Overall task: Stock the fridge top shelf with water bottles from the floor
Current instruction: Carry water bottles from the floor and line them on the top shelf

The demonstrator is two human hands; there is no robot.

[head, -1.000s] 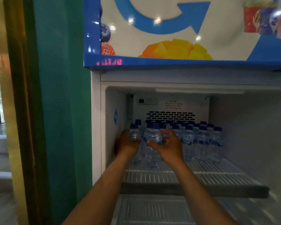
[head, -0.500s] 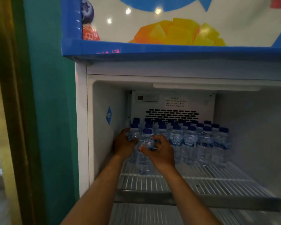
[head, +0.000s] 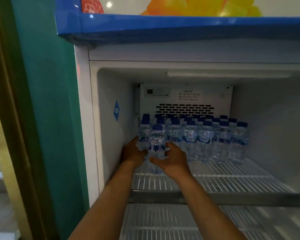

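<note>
Both my hands reach into the open fridge at the left end of the top wire shelf. My right hand curls round a clear water bottle with a blue cap, which stands upright at the front left. My left hand holds another bottle just behind it, next to the fridge's left wall. Several rows of the same blue-capped bottles fill the back of the shelf. No bottles on the floor are in view.
The front half of the top shelf, right of my hands, is bare wire. A lower shelf shows below. The fridge's left wall is close to my left hand. A teal wall and a door frame stand to the left.
The view has moved closer and lower on the fridge. My hands have stayed on the two front-left bottles, and my right hand has slipped lower on its bottle.
</note>
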